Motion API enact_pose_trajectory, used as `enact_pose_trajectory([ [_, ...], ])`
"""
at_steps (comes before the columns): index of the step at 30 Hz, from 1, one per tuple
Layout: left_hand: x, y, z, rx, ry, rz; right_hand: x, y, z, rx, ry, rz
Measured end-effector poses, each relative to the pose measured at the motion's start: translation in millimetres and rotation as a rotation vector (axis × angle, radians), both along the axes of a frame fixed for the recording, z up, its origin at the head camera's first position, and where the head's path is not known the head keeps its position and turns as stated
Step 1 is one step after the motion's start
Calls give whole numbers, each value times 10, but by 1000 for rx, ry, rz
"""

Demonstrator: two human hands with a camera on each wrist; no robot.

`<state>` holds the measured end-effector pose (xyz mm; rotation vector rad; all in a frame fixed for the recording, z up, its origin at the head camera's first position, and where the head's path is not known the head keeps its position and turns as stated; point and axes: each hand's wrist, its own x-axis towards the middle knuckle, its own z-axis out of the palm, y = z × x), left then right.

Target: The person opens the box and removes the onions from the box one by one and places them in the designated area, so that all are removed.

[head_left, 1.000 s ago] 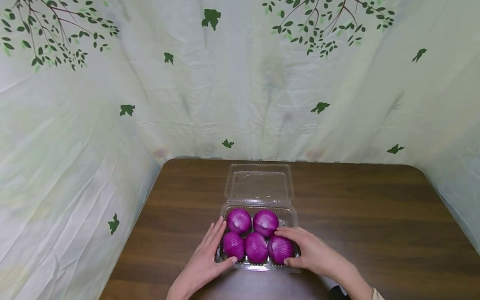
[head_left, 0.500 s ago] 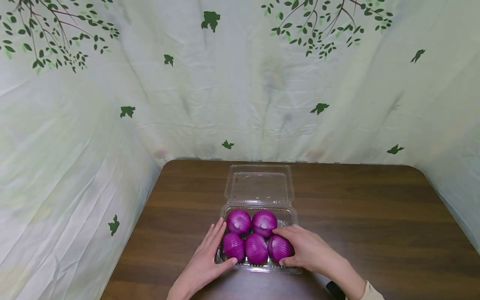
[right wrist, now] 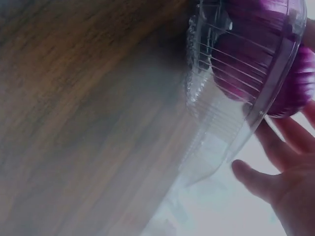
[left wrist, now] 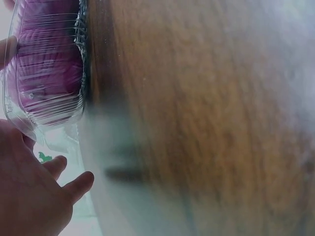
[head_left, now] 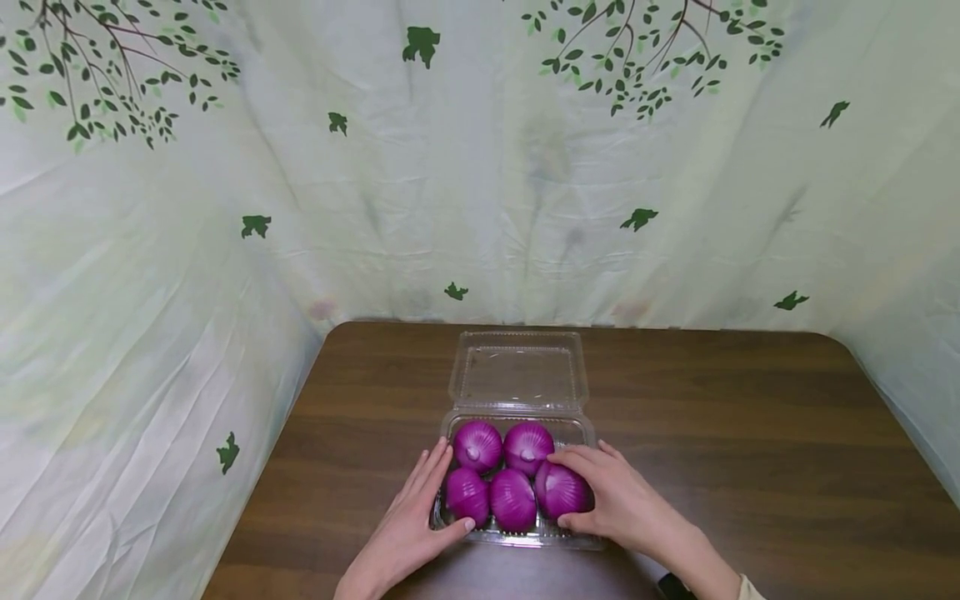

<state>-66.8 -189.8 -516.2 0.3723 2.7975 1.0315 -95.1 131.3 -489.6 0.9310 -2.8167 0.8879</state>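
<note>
A person's right hand (head_left: pixel 626 504) grasps the front-right onion (head_left: pixel 564 490), fingers and thumb curled round it, over a clear plastic container (head_left: pixel 536 542) on a wooden counter (head_left: pixel 712 417). In the last half second that purple onion has risen slightly and turned, its top shifting a little toward the back, while the four others have barely stirred. The right wrist camera shows it bulging above the container's rim. The left hand (head_left: pixel 412 517) grips nothing, its fingers laid straight along the container's left side and its thumb at the front, just as a second earlier. Beside the grasped onion are the front-middle onion (head_left: pixel 513 500) and front-left onion (head_left: pixel 467 497); behind them sit the back-left onion (head_left: pixel 477 446) and back-right onion (head_left: pixel 528 446). The lid (head_left: pixel 517 375) lies folded back beyond them. The shift suggests that the work now centers on one loosely seated onion, with the left hand likely steadying the container; whether the onion is being settled or taken out, the frames do not tell
</note>
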Motion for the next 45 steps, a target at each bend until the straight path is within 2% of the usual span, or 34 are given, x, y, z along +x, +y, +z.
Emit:
enact_pose_trajectory([
  [8,5,1,-7,12,-1,3,114,47,22,-86,19,-106],
  [17,2,-1,-6,17,-4,3,174,54,-21,-256,50,-72],
  [23,-7,0,-9,17,-11,5,184,55,-62,-294,55,-106],
  [29,-13,1,-14,26,-5,0,215,58,-73,-316,-34,-162],
  [35,-4,7,-20,37,-5,5,250,52,-48,-384,-137,-204],
  [39,7,6,-22,39,-13,9,264,52,-55,-419,-141,-196],
  [45,12,1,-22,45,-22,9,276,70,-70,-415,-86,-210],
])
